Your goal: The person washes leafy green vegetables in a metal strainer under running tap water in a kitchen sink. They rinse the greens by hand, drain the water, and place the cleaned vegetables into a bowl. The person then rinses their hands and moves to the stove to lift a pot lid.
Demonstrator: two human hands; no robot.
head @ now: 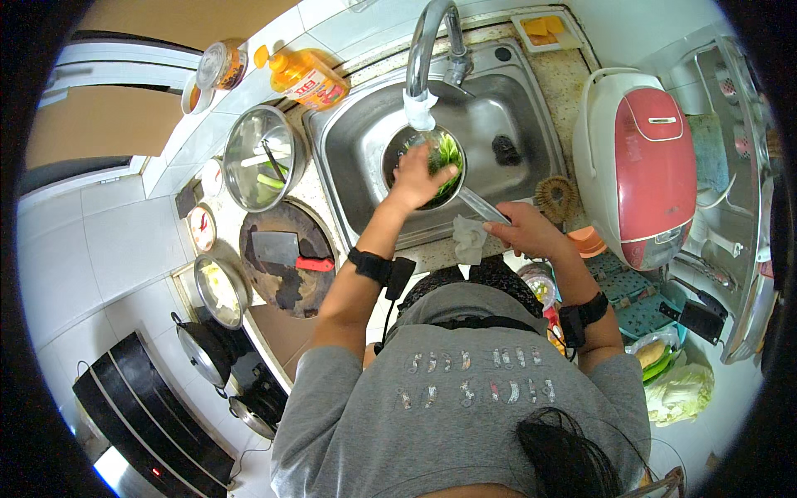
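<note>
Under the tap, a metal pot (462, 167) with chopped green vegetables (447, 155) is over the stainless steel sink (529, 112). My right hand (526, 229) grips the pot's long handle (484, 205) near its end, at the sink's front edge. My left hand (418, 177) is inside the pot, palm down on the greens with thumb and fingers apart; some fingertips are hidden by blur and water. Directly above the pot is the curved chrome faucet (418, 62), with a white cloth-like wrap (421, 111) around its spout. Whether the pot touches the sink bottom, I cannot tell.
Left of the sink are a steel bowl (231, 180) and a round chopping board (274, 215) bearing a red-handled cleaver (277, 249). An orange detergent bottle (314, 84) stands behind. A rice cooker (654, 168), scrub brush (556, 198) and crumpled tissue (469, 239) lie rightward and in front.
</note>
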